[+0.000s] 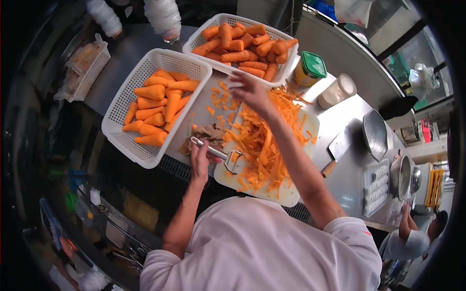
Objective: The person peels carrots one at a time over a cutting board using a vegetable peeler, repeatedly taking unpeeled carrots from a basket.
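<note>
My left hand (199, 159) is closed around the metal handle of a Y-shaped vegetable peeler (226, 157), its blade end pointing right over the peelings. My right hand (251, 93) is stretched out near the front rim of the far white basket (194, 40); its fingers look spread and are slightly blurred, with nothing seen in them. Carrots (242, 48) with a duller skin fill that basket. Brighter, smooth carrots (154, 92) lie in the nearer white basket (114, 116) on the left. Under my right forearm, orange peelings (259, 150) are heaped on a white cutting board (310, 127).
A brown, crumpled-looking lump (208, 133) lies beside the board. Rightward on the metal table are a green-lidded tub (311, 65), a jar (337, 91), a cleaver (338, 145) and a tray of white rolls (376, 188). Another person (407, 237) stands at the far right.
</note>
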A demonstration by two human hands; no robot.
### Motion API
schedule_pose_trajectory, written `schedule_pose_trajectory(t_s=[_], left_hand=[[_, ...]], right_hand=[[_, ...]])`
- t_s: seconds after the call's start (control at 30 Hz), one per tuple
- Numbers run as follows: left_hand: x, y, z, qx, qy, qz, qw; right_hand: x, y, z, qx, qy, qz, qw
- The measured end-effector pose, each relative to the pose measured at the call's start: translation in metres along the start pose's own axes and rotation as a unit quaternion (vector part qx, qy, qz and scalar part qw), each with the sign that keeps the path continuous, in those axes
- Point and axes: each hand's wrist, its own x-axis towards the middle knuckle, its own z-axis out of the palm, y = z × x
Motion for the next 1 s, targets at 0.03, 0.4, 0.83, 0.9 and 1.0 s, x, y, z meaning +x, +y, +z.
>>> schedule_pose_trajectory(t_s=[0.03, 0.4, 0.83, 0.9, 1.0], left_hand=[[-0.005, -0.002, -0.002, -0.031, -0.017, -0.013, 0.999], [-0.037, 0.001, -0.028, 0.061, -0.051, -0.040, 0.996], [-0.039, 0.027, -0.021, 0.511, -0.226, -0.011, 0.829], [-0.037, 0.037, -0.009, 0.422, -0.183, 0.014, 0.888], [-0.025, 0.048, 0.004, 0.382, -0.209, -0.021, 0.900]], right_hand=[[0.025, 0.009, -0.020, -0.133, 0.058, -0.027, 0.989], [0.205, 0.088, -0.043, -0.613, -0.061, -0.168, 0.770], [0.092, 0.009, -0.146, 0.093, 0.255, -0.027, 0.962], [0.036, -0.001, -0.168, 0.281, 0.184, -0.091, 0.938], [-0.034, -0.016, -0.167, 0.366, 0.095, -0.150, 0.913]])
